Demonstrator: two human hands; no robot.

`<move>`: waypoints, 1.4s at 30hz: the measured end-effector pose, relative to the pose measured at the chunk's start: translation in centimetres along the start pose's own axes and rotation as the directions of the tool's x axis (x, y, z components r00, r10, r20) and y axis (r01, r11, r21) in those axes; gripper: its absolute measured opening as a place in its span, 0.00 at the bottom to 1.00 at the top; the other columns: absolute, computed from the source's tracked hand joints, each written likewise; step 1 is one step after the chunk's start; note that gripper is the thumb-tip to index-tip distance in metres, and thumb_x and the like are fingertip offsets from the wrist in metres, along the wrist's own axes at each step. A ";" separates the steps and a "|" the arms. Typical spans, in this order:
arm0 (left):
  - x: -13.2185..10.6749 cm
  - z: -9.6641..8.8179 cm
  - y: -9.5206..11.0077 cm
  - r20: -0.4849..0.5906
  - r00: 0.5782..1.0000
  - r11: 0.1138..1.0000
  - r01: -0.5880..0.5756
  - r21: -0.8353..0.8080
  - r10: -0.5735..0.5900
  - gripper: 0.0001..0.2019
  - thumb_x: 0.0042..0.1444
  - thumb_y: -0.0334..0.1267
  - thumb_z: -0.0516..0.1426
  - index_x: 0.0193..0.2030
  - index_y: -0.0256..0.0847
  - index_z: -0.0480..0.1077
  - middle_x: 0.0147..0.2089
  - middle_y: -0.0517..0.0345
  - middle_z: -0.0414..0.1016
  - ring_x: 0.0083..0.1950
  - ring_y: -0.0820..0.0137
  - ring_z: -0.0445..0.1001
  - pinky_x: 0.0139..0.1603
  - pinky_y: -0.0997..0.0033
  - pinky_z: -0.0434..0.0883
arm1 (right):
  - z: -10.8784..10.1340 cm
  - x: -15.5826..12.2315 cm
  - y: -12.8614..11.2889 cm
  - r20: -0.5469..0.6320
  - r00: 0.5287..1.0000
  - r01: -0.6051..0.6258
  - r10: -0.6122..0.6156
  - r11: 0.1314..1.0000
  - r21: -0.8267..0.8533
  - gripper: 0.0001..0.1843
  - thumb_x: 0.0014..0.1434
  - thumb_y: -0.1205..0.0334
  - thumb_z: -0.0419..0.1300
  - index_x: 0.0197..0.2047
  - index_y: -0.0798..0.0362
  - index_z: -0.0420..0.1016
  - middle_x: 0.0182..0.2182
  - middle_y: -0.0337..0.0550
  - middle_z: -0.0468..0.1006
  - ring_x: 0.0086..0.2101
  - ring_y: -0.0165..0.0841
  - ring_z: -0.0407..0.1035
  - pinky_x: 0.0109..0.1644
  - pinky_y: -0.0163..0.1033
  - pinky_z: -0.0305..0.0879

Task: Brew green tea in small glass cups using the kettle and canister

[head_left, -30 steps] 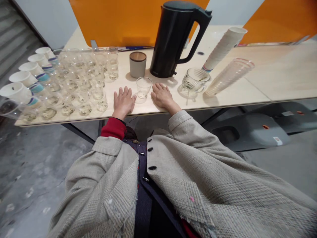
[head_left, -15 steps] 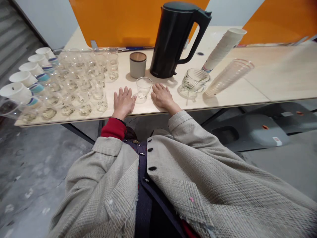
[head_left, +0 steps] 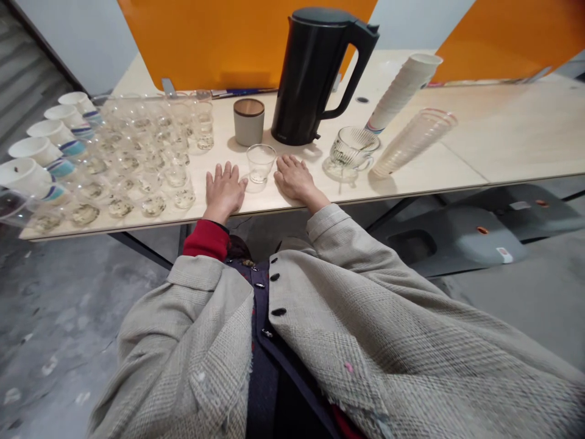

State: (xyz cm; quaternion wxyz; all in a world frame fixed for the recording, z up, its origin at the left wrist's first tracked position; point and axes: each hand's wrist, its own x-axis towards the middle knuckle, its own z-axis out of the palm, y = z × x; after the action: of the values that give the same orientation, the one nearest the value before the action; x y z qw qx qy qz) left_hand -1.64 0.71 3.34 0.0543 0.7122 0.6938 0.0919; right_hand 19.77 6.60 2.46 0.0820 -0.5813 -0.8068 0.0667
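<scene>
Currently I read both hands as flat on the pale wooden table [head_left: 503,140], palms down, fingers extended and spread, gripping nothing. The left hand [head_left: 222,190] lies just left of frame centre near the front table edge; the right hand [head_left: 295,178] lies just right of centre.

1. Target item. A small clear glass tumbler [head_left: 260,162] stands upright between the two hands, slightly beyond the fingertips. The left thumb is just beside its base; I cannot tell whether it touches. The right hand is near it but apart.

2. Markings.
- The black electric kettle [head_left: 315,73], upper centre of the frame, carries a small pale mark low on its body; it is too small to read.
- The paper cups [head_left: 41,146] at the left edge of the frame show blue and purple bands, with no legible text.
- The grey moulded object [head_left: 457,238] under the table, right of frame, bears a small white sticker; its print is unreadable.

3. Surrounding items.
- A grey canister with a brown lid [head_left: 248,121] stands directly behind the tumbler.
- A ribbed glass mug [head_left: 350,149] sits right of the right hand, below the kettle handle.
- A stack of white paper cups [head_left: 402,91] and a stack of clear plastic cups [head_left: 414,141] lie on their sides in the upper right.
- Rows of clear glasses [head_left: 137,158] fill the table left of the left hand.
- An orange partition [head_left: 205,42] backs the table.
</scene>
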 end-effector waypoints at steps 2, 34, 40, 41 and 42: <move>0.0 -0.1 0.0 -0.001 1.000 1.000 -0.007 0.003 0.007 0.34 0.76 0.51 0.37 0.83 0.42 0.52 0.87 0.49 0.47 0.87 0.50 0.42 0.85 0.36 0.43 | -0.1 -0.1 -0.2 0.008 1.000 -0.007 0.007 1.000 -0.005 0.38 0.74 0.56 0.40 0.81 0.67 0.53 0.81 0.62 0.51 0.79 0.55 0.45 0.81 0.68 0.42; 0.2 0.2 -0.2 -0.023 1.000 0.999 -0.003 0.042 0.004 0.34 0.76 0.50 0.37 0.83 0.39 0.54 0.86 0.48 0.49 0.87 0.49 0.45 0.84 0.36 0.46 | -0.6 -0.1 -0.6 0.019 1.000 -0.012 0.012 1.000 -0.010 0.37 0.75 0.57 0.41 0.80 0.66 0.54 0.81 0.60 0.52 0.79 0.54 0.45 0.82 0.65 0.43; 0.2 0.1 -0.2 -0.017 1.000 0.996 -0.006 0.084 0.007 0.35 0.76 0.50 0.36 0.82 0.36 0.54 0.86 0.47 0.48 0.87 0.47 0.45 0.84 0.36 0.48 | -0.8 -0.2 -0.7 0.028 0.999 -0.015 0.015 1.000 0.001 0.37 0.75 0.57 0.41 0.81 0.66 0.54 0.81 0.60 0.51 0.80 0.54 0.45 0.82 0.64 0.42; 0.2 0.1 -0.2 -0.013 1.000 0.996 -0.004 0.091 0.005 0.35 0.76 0.50 0.36 0.83 0.36 0.54 0.86 0.47 0.48 0.87 0.47 0.45 0.84 0.36 0.48 | -0.9 -0.2 -0.8 0.030 0.999 -0.015 0.015 1.000 0.004 0.37 0.75 0.57 0.41 0.81 0.67 0.54 0.81 0.60 0.51 0.80 0.54 0.45 0.82 0.64 0.42; 0.2 0.0 -0.2 -0.009 1.000 0.995 -0.003 0.098 0.004 0.35 0.76 0.50 0.36 0.83 0.36 0.54 0.86 0.48 0.48 0.87 0.47 0.46 0.84 0.37 0.48 | -1.0 -0.3 -0.8 0.033 0.999 -0.019 0.019 1.000 0.008 0.37 0.75 0.58 0.41 0.81 0.67 0.53 0.81 0.59 0.51 0.80 0.54 0.44 0.82 0.64 0.41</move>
State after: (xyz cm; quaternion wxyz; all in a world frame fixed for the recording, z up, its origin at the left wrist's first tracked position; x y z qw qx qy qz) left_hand -1.81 0.92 3.32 0.0161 0.7147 0.6966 0.0612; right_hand 19.29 6.09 3.56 0.0704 -0.5875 -0.8021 0.0803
